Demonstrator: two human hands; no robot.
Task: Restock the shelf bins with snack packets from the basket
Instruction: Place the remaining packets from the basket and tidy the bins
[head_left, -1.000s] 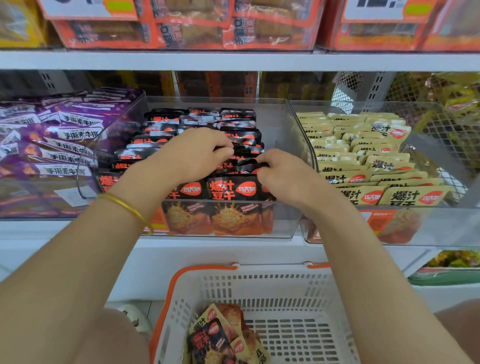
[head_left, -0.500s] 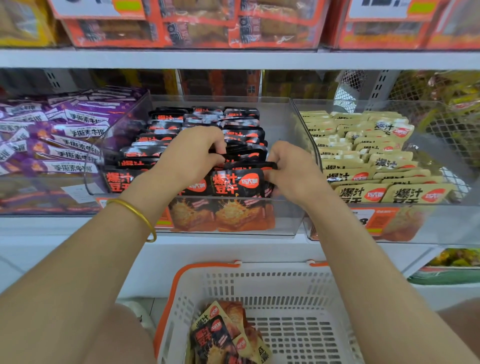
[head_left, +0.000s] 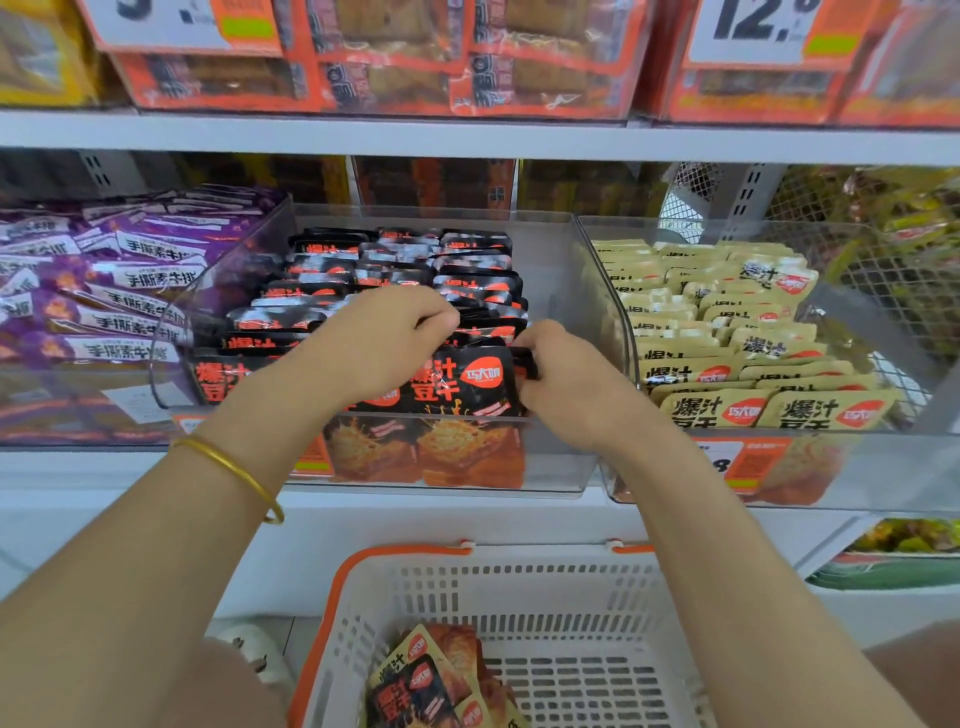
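Note:
A clear middle bin (head_left: 566, 467) on the shelf holds rows of black snack packets (head_left: 457, 384). My left hand (head_left: 379, 338) has its fingers curled over the tops of the front packets. My right hand (head_left: 566, 384) pinches the right edge of the front black packet. Below, a white basket with an orange rim (head_left: 519, 597) holds a few black and yellow packets (head_left: 421, 686) at its left side.
A bin of purple packets (head_left: 104, 291) stands to the left, a bin of yellow packets (head_left: 727, 332) to the right. Orange boxed goods (head_left: 415, 62) fill the shelf above. A wire mesh panel (head_left: 883, 270) is at the far right.
Both hands stay at the front black packets; they have drawn slightly forward and the front packet now stands more upright at the bin's front wall.

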